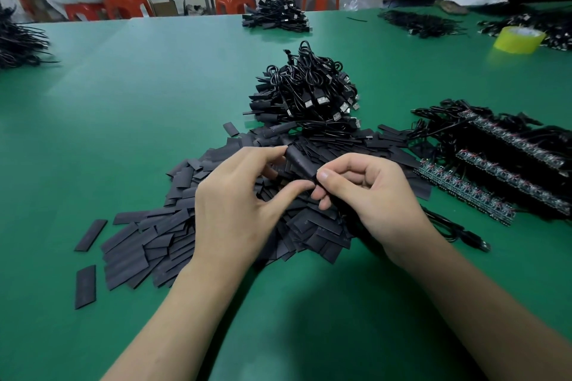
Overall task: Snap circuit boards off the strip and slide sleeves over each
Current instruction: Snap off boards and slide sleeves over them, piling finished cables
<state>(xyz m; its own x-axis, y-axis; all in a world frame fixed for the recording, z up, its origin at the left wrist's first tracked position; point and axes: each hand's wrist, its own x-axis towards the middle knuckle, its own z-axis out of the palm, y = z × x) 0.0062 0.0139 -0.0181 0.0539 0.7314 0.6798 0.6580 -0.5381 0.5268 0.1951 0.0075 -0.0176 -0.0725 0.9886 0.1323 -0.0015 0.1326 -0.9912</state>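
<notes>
Two hands meet above a heap of flat black sleeves (192,238) on a green table (123,77). The left hand (235,204) and right hand (368,192) each pinch an end of one black sleeve (301,164). Circuit board strips (464,192) lie just to the right, a pile of black cables (312,93) behind.

A green table (123,102) carries everything. Under and around the left hand (235,195) and the right hand (371,195) spreads a loose heap of flat black sleeves (148,244), with two stray ones (85,286) out past the left forearm. Just beyond both hands sits a bundle of black USB cables (309,93). Right of the right hand lie rows of circuit board strips (464,192) with wires attached, and a single cable (464,235) lies beside that wrist. Far beyond, to the right, a yellow-green tape roll (518,39) stands among further cable heaps (278,18).
</notes>
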